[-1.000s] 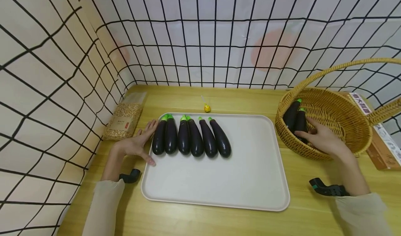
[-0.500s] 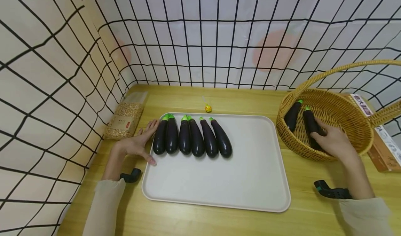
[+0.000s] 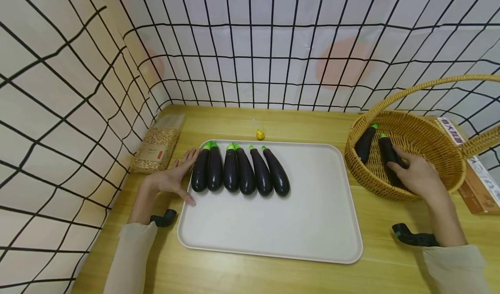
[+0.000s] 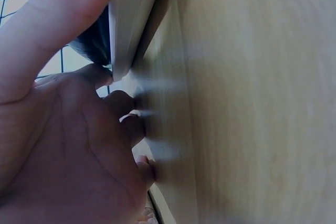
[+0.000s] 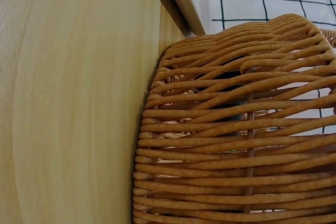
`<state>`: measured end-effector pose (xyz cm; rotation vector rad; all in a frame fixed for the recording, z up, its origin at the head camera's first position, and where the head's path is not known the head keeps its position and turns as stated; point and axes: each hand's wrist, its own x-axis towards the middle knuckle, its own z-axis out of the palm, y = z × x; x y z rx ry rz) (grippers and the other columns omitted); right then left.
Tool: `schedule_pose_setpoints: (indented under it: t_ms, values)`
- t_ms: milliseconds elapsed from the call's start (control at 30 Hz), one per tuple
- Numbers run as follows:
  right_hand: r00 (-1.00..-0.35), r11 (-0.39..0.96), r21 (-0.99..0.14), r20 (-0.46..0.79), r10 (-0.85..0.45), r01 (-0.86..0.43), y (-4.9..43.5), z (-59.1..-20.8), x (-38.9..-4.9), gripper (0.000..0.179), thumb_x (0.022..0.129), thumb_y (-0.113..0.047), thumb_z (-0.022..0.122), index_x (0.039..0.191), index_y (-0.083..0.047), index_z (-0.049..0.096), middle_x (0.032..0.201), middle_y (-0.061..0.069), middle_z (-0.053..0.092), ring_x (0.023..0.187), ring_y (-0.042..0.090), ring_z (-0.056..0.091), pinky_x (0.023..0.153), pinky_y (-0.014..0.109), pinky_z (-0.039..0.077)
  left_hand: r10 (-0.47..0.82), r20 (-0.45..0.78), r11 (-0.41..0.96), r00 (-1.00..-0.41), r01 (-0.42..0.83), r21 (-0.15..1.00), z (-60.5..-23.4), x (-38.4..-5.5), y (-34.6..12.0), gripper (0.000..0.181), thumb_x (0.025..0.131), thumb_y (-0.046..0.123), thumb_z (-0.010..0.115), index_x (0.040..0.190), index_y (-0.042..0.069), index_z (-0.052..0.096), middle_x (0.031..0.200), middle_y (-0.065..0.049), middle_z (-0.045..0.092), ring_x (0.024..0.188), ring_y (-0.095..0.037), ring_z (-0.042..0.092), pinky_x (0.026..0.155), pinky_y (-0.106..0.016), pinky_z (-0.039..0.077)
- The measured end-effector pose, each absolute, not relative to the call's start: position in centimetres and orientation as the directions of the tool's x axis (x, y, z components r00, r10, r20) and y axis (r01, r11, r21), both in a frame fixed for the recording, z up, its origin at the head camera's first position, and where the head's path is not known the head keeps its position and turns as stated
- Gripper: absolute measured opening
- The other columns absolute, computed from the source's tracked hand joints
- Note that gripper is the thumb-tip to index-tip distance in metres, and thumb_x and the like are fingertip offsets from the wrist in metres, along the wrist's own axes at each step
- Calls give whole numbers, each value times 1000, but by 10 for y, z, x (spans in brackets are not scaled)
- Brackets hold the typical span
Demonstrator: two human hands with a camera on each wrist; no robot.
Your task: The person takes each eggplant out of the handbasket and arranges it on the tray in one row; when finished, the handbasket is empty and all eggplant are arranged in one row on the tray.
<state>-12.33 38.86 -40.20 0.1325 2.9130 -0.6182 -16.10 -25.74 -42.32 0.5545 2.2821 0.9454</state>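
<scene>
In the head view, my right hand (image 3: 419,174) reaches into a wicker basket (image 3: 439,155) and grips a dark purple eggplant (image 3: 386,150) with a green stem end. A second eggplant (image 3: 365,145) lies against the basket's left side. Several more eggplants (image 3: 247,172) form a row on a white tray (image 3: 308,224), stems pointing away. At the tray's left edge rests my left hand (image 3: 166,182), fingers spread and thumb over the rim. The left wrist view shows that hand's palm (image 4: 68,135) beside the tray's side (image 4: 131,19). Woven basket wall (image 5: 226,145) mostly hides the right hand in its wrist view.
A bag of grain (image 3: 154,151) lies at the back left. Behind the tray is a small yellow lollipop (image 3: 260,134). A brown printed box (image 3: 478,185) sits partly under the basket's right side. Black wire mesh (image 3: 269,60) borders the back and left of the wooden table (image 3: 242,272).
My right hand has gripped the nearer eggplant and shifted it rightward inside the basket, apart from the other one. In the last half second it has hardly moved. The left hand stays put.
</scene>
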Motion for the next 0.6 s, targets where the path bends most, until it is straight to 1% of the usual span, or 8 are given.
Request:
schedule_pose_setpoints:
  t_ms: [33,133,267,300,333,433,500,600]
  values:
    - [-983,910,-396,-177,53,120,389,-402,-124,67,110,-38,44,162,-1,23,137,53,42,63,28,46,59,33,35,574,-367,658,-732,146,739,-423,-161,-257,155,64,29,100,165,14,-17,167,-20,-33,155,-40,-32,122,-68,-22]
    - [-981,907,-402,-185,54,126,391,-403,-125,68,110,-39,44,162,-1,23,138,52,42,67,30,49,62,34,35,578,-362,656,-731,152,739,-423,-161,-257,155,64,29,99,165,14,-17,167,-20,-33,155,-40,-32,122,-68,-22]
    - [-976,889,-436,-215,44,136,395,-402,-125,69,110,-41,44,162,-2,22,141,51,40,86,43,58,65,37,41,580,-358,655,-732,158,739,-424,-161,-257,155,65,29,99,165,14,-17,167,-20,-33,155,-40,-32,121,-68,-22]
    - [-974,881,-454,-222,37,137,396,-401,-125,69,110,-42,44,162,-3,21,141,52,39,88,43,58,65,37,42,579,-359,656,-732,157,738,-424,-161,-257,155,64,30,99,165,14,-17,167,-20,-33,155,-40,-32,122,-68,-22]
    - [-973,868,-476,-230,32,141,396,-400,-125,70,110,-44,44,163,-4,21,142,52,39,87,41,59,63,37,42,579,-360,657,-732,156,738,-424,-161,-258,155,64,30,99,165,14,-17,167,-20,-33,155,-40,-32,122,-68,-22]
    - [-970,809,-565,-240,31,166,395,-396,-121,72,108,-47,46,163,-8,23,140,45,50,75,33,61,59,35,45,576,-364,659,-732,152,737,-423,-162,-257,155,64,31,100,165,14,-17,167,-20,-32,155,-40,-32,122,-68,-22]
    - [-969,755,-628,-243,40,188,394,-391,-118,71,107,-49,49,164,-12,24,140,40,50,66,22,58,57,31,47,575,-366,658,-732,148,738,-423,-162,-257,155,63,31,100,165,14,-17,168,-20,-32,155,-40,-32,122,-68,-22]
    - [-970,711,-669,-233,74,215,390,-378,-111,70,106,-51,51,163,-19,27,143,33,46,65,17,61,57,32,45,573,-368,658,-732,143,740,-423,-162,-258,156,63,30,100,165,15,-17,167,-19,-33,155,-40,-33,122,-68,-22]
